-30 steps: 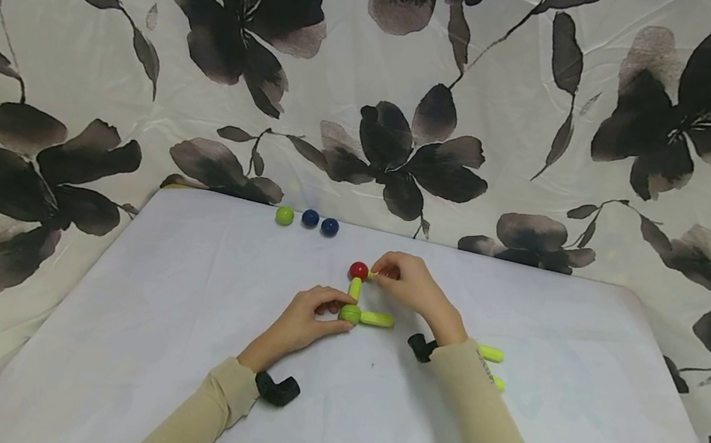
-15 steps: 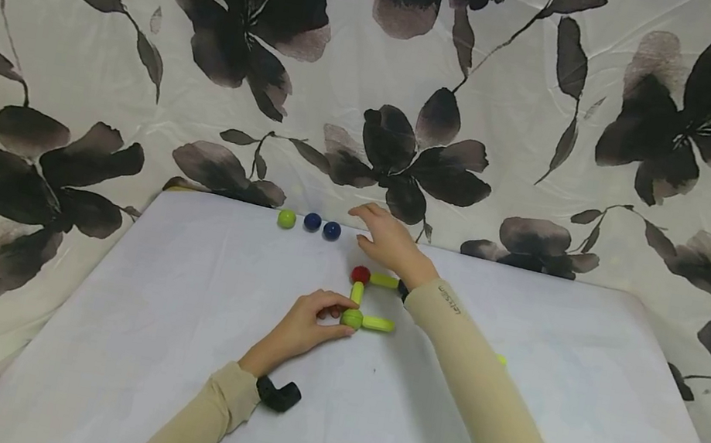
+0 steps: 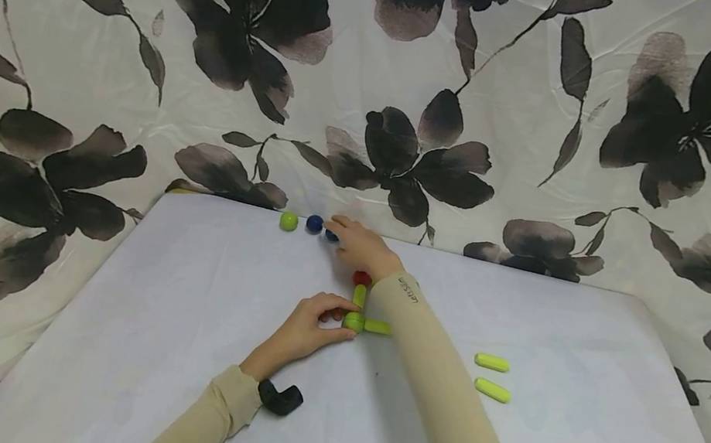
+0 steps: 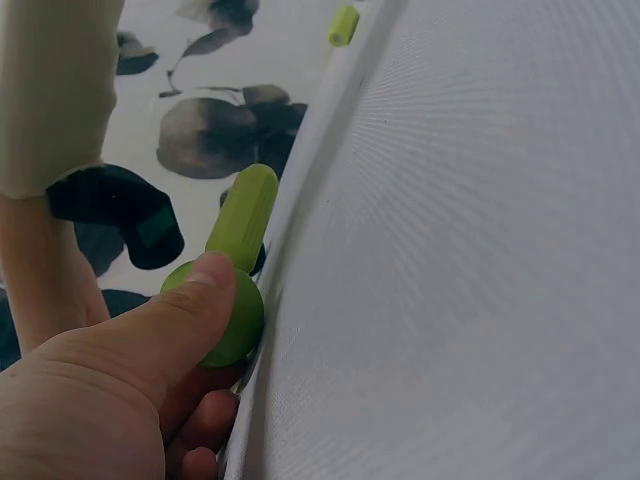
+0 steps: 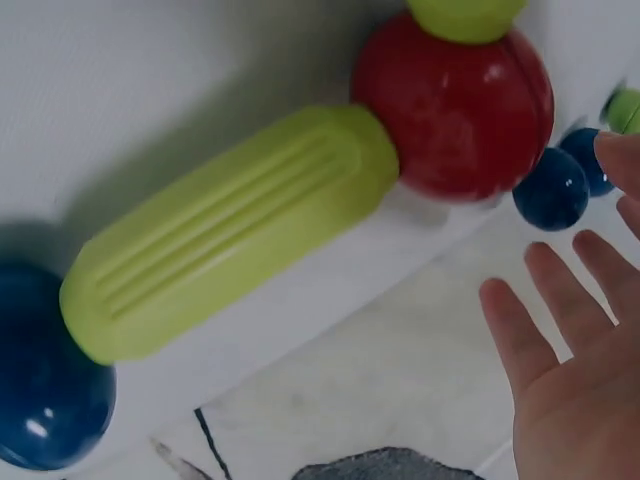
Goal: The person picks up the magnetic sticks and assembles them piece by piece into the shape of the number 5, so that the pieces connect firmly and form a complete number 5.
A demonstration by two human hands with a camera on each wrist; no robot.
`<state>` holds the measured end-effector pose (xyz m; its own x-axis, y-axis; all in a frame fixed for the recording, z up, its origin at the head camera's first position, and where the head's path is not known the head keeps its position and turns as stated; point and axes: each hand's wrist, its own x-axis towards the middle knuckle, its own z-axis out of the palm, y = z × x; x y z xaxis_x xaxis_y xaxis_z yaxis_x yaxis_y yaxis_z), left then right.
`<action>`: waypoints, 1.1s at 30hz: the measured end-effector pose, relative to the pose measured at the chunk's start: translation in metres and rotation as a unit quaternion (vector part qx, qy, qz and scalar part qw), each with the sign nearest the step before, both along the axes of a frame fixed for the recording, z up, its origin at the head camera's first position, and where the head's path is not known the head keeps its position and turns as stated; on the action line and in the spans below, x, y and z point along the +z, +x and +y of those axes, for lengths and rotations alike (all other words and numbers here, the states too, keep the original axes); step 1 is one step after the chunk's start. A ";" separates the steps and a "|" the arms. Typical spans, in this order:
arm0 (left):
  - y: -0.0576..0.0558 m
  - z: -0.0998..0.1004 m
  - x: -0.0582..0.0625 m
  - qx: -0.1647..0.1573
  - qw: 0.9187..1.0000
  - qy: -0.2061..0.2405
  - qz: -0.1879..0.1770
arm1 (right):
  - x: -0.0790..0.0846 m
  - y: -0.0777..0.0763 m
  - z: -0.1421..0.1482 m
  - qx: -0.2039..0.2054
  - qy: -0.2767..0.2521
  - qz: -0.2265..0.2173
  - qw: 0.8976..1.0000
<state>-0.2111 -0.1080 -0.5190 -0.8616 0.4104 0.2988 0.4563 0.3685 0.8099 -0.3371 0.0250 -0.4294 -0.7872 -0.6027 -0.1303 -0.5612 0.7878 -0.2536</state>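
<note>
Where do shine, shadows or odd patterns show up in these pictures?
Right wrist view: glints on the red ball, soft shadow along the yellow-green stick; left wrist view: faint fanning lines on the white tabletop; head view: soft shadow beside the right sleeve.

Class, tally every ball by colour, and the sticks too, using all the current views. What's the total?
Green balls: 2
Blue balls: 3
Red ball: 1
Yellow-green sticks: 5
Total: 11
</note>
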 end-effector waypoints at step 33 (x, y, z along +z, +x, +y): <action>0.000 0.001 0.000 0.005 1.000 0.003 0.010 | 0.004 0.015 -0.011 0.048 -0.066 -0.012 0.997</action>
<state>-0.2111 -0.1075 -0.5191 -0.8599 0.3991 0.3181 0.4682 0.3688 0.8030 -0.3224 0.0143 -0.4253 -0.7227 -0.6884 -0.0627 -0.6251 0.6895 -0.3658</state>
